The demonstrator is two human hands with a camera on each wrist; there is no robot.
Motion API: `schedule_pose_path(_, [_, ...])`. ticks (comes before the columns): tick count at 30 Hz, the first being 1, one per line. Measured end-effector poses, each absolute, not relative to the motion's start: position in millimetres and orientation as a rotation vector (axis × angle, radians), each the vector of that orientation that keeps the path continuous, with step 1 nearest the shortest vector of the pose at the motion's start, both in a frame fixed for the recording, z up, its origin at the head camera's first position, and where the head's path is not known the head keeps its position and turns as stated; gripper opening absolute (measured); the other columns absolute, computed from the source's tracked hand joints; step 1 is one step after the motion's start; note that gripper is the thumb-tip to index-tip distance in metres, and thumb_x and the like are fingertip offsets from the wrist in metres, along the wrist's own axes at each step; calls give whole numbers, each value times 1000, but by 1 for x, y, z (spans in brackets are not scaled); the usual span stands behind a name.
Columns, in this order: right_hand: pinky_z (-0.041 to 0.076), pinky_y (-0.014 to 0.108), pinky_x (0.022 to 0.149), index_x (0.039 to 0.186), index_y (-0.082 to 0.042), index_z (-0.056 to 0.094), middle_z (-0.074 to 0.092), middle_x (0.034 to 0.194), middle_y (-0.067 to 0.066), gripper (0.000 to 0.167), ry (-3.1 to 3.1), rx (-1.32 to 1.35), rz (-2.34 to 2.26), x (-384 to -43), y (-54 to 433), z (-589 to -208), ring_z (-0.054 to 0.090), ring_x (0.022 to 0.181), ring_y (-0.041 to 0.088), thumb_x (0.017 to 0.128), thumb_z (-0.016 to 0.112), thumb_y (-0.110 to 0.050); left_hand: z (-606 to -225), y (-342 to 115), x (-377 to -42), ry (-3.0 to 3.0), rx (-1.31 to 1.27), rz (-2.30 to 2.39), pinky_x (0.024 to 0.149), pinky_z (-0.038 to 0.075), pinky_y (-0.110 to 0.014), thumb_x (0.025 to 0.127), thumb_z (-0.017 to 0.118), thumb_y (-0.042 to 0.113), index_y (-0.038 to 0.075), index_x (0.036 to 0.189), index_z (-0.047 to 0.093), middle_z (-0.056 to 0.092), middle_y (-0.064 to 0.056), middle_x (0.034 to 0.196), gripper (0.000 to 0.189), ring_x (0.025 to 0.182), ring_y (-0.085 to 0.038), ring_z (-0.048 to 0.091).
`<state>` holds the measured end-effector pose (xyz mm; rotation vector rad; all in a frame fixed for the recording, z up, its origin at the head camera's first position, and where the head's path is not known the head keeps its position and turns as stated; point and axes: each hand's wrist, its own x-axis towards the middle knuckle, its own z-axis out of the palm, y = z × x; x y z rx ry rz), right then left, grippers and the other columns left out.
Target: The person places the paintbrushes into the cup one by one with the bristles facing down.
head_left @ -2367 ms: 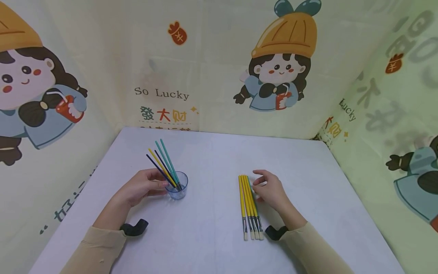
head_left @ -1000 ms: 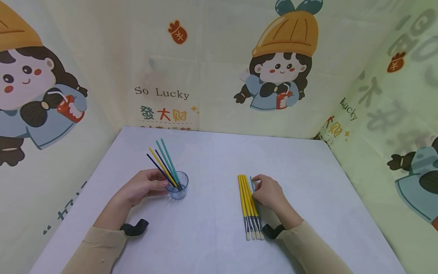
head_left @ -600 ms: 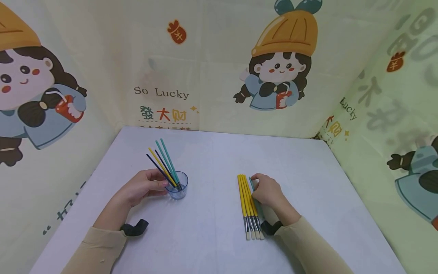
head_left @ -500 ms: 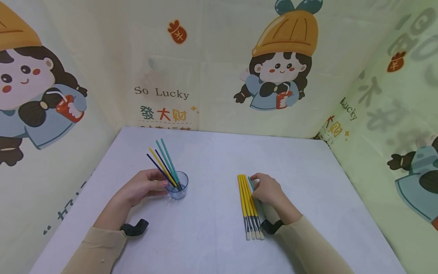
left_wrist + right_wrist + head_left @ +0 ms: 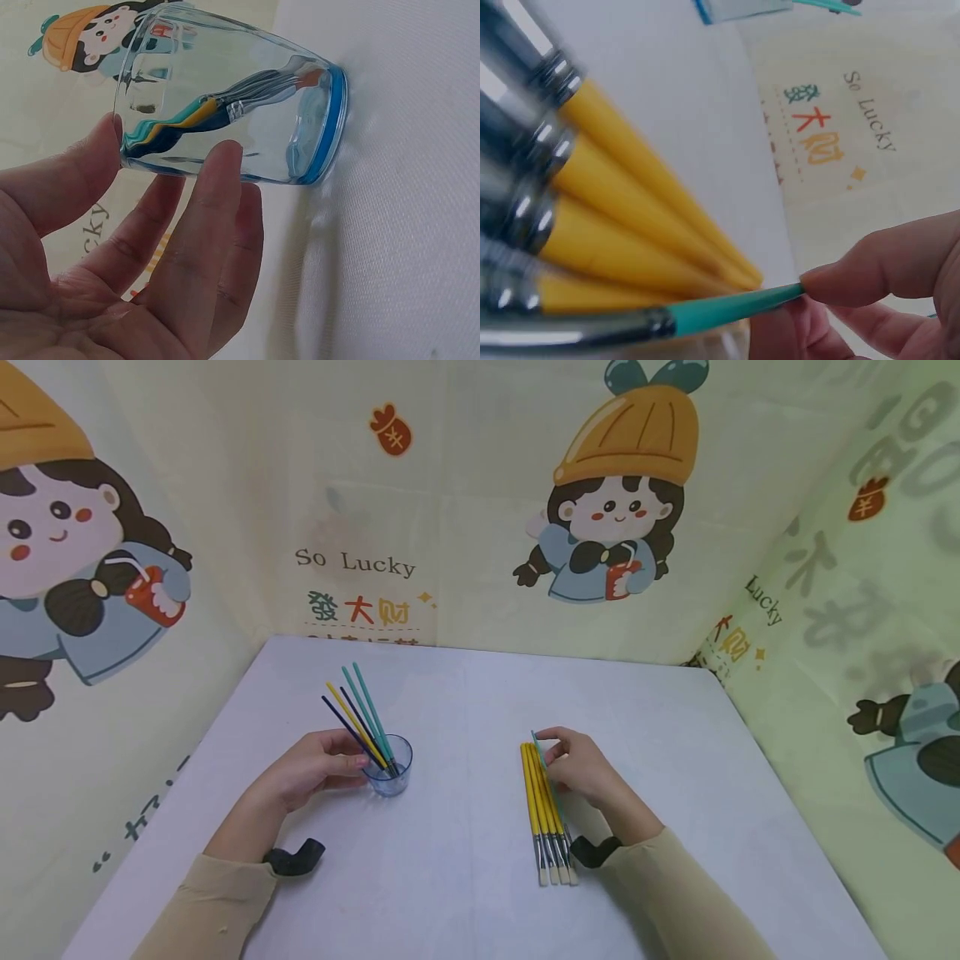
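My left hand [image 5: 318, 768] holds a small clear glass cup [image 5: 390, 787] by its side, and the cup stands upright on the table. Several thin paintbrushes [image 5: 362, 727] in teal, yellow and dark blue lean in it, bristles down. In the left wrist view the thumb and fingers lie against the glass [image 5: 281, 142]. My right hand [image 5: 588, 772] pinches the handle of a teal paintbrush [image 5: 731, 309] between thumb and fingers. That brush is lifted at its handle end, close beside a row of yellow-handled paintbrushes [image 5: 538, 793] lying flat with pale bristles toward me.
A white-covered table [image 5: 465, 877] lies under both hands. Printed cloth walls [image 5: 480, 527] with cartoon figures enclose its back and sides. A black band piece [image 5: 296, 858] sits at the left wrist and another black piece [image 5: 596, 852] at the right.
My right hand first came down on the teal paintbrush and pinched it; now its handle end is raised and shifted left, toward the yellow ones. My left hand and the cup have stayed put.
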<state>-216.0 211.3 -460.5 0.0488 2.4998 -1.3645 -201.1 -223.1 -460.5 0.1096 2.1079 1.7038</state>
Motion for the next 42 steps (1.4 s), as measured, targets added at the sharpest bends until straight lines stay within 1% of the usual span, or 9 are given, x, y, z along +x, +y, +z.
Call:
schedule_pose_path(4, [55,28,61,149,-15,60,62,104,14,66,2481,23,-1458,-218,204,-457,56,70,22,86,63,6,-461,-223,-201,2105,100,1708,94,66,-32,102,75,18,-6,140,62,75,-16,127,46,107,-18,75])
schedule_pose_path(10, [62,29,67,149,-19,60,62,107,14,65,2477,17,-1582,-222,190,-454,61,84,24,89,64,4,-460,-222,-201,2099,96,1712,94,66,-32,102,74,17,-6,139,63,76,-14,126,45,107,-18,75])
schedule_pose_path(12, [62,29,67,150,-18,59,62,107,15,65,2462,17,-1643,-225,185,-453,61,83,25,90,65,6,-460,-222,-201,2097,93,1711,94,66,-32,102,74,17,-6,139,62,76,-14,126,46,108,-18,75])
schedule_pose_path(17, [64,30,68,150,-19,59,61,107,13,63,2410,4,-1790,-231,169,-449,61,78,23,93,68,6,-459,-223,-200,2106,93,1701,95,66,-33,102,74,17,-6,141,62,76,-15,128,46,108,-18,75])
schedule_pose_path(22, [68,36,73,150,-22,58,61,107,12,62,2388,-42,-1883,-234,150,-440,64,79,23,94,68,5,-458,-223,-201,2105,87,1703,96,66,-34,103,74,17,-5,141,62,75,-16,129,47,109,-18,75])
schedule_pose_path(29, [70,39,78,149,-24,58,61,108,11,62,2389,-114,-1985,-236,129,-431,66,79,22,95,69,4,-459,-222,-200,2106,97,1707,96,66,-34,103,74,17,-5,141,62,76,-14,128,46,110,-19,75])
schedule_pose_path(38, [70,37,76,146,-28,60,62,107,9,62,2396,-261,-2089,-242,105,-425,67,81,22,95,70,6,-459,-224,-201,2109,92,1703,95,66,-33,103,74,19,-4,141,62,76,-14,128,46,110,-18,75])
schedule_pose_path(42, [70,36,75,146,-26,60,62,106,9,63,2372,-317,-2157,-244,95,-421,67,81,20,94,69,9,-458,-223,-201,2105,96,1706,96,66,-33,102,75,20,-4,142,61,75,-16,131,48,111,-19,75])
